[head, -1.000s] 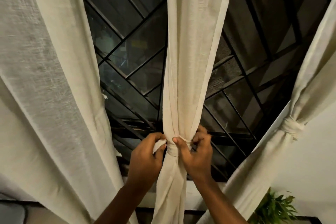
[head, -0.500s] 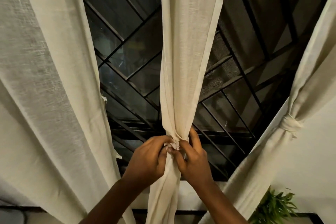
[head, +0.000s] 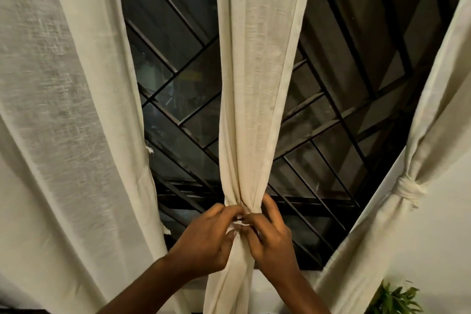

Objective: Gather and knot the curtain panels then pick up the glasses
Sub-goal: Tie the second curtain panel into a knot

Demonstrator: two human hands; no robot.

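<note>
- A second ago the two hands were a little apart on either side of the gathered cloth. They have since drawn in, and the fingertips now meet right in front of the pinch.
- The middle curtain panel [head: 254,84] hangs straight down the centre of the window. It is bunched into a narrow neck low down and then falls loose between the wrists.
- The left hand [head: 204,239] is curled, with thumb and fingertips closed on a small white strip [head: 239,222] at the neck of the panel. Its knuckles press against the left side of the cloth.
- The right hand [head: 270,237] pinches the same strip from the other side, thumb tucked under. Two of its fingers [head: 270,202] stick up and lie against the right edge of the bunch.
- Both forearms rise from the bottom of the view and angle inward, so the hands sit close together with the panel between them, backs towards me.
- From here I cannot tell whether the strip is already knotted.
- The right curtain panel [head: 433,122] is already cinched, with a wrapped knot [head: 407,190] at about the same height, well apart from the hands.
- The left curtain panel [head: 63,109] hangs loose and wide.
- Behind them is the dark window grille [head: 318,122], and a green plant [head: 392,299] shows at the lower right corner.
</note>
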